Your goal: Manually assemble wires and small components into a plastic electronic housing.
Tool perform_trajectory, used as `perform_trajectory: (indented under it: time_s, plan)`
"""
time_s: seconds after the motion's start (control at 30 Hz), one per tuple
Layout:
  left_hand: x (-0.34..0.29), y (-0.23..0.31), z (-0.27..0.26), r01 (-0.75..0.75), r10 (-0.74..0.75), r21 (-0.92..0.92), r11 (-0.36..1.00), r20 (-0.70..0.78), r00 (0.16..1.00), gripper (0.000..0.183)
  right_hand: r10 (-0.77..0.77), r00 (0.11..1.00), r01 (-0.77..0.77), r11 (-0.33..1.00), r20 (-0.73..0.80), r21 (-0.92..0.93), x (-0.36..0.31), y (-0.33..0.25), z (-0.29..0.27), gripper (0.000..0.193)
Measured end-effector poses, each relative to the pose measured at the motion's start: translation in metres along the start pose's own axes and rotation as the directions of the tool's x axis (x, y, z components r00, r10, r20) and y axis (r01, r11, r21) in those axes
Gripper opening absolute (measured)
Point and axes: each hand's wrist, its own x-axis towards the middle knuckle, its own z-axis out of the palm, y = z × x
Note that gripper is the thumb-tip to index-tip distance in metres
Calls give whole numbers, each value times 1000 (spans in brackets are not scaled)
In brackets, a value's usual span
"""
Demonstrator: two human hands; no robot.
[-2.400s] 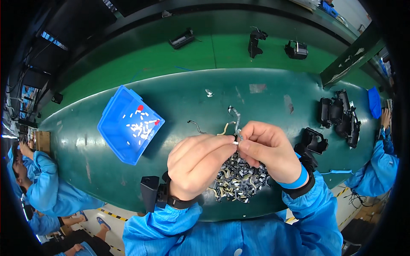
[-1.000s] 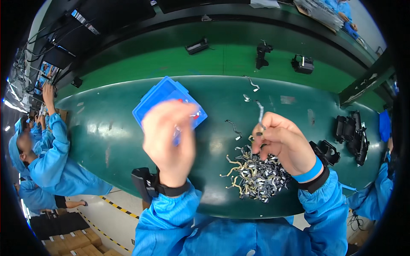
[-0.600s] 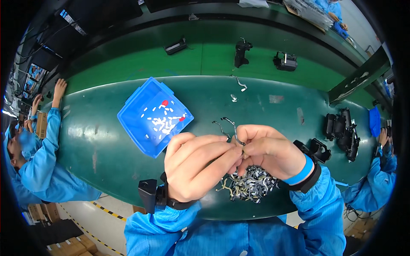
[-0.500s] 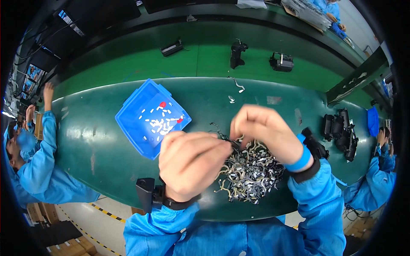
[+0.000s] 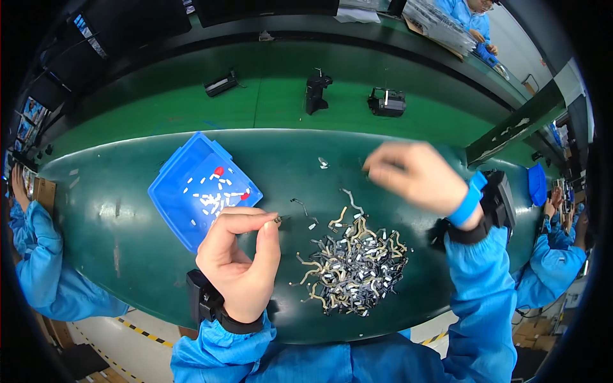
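My left hand (image 5: 239, 262) pinches a small dark connector piece (image 5: 278, 219) between thumb and forefinger, beside the near right corner of the blue bin (image 5: 167, 212). Small white pieces and two red ones lie in that bin. My right hand (image 5: 415, 175) is raised over the far right of the table, its fingers smeared by motion; whether it holds anything cannot be made out. Between and nearer than the hands is a heap of short flexible cables (image 5: 354, 271), black, beige and grey with white ends. One loose dark cable (image 5: 305, 212) lies left of the heap's far edge.
A small clear-white scrap (image 5: 323, 163) lies on the green table (image 5: 128, 223). Black devices (image 5: 316, 92) stand on the green surface beyond. At the right, a dark post (image 5: 514, 134) rises near a blue cap-like item (image 5: 537, 185). Co-workers sit at both sides.
My hands have drawn apart: the right swung away from the heap, the left withdrew slightly left with a small piece pinched. The view shifted, uncovering the heap's far edge and a loose cable.
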Motion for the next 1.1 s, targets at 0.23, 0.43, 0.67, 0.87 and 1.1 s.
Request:
perform_trajectory:
  time_s: [0.23,0.43,0.67,0.87,1.1]
  plan:
    - [0,-5,11,8,-7,-24,1000,24,1000,9,229,655,-578,766,-720,-282,81,79,18,69]
    - [0,-11,10,-102,87,60,993,211,974,46,430,718,-287,899,-546,331,70,65,4,68]
    - [-7,-6,27,-573,461,173,801,432,775,89,21,945,-326,83,325,942,-37,-25,21,58]
    - [-19,10,44,-600,490,44,799,531,691,79,48,934,-354,-4,354,935,-62,-24,32,61]
    - [-15,11,52,-527,442,43,849,488,753,73,19,922,260,712,-387,652,-81,-17,39,96]
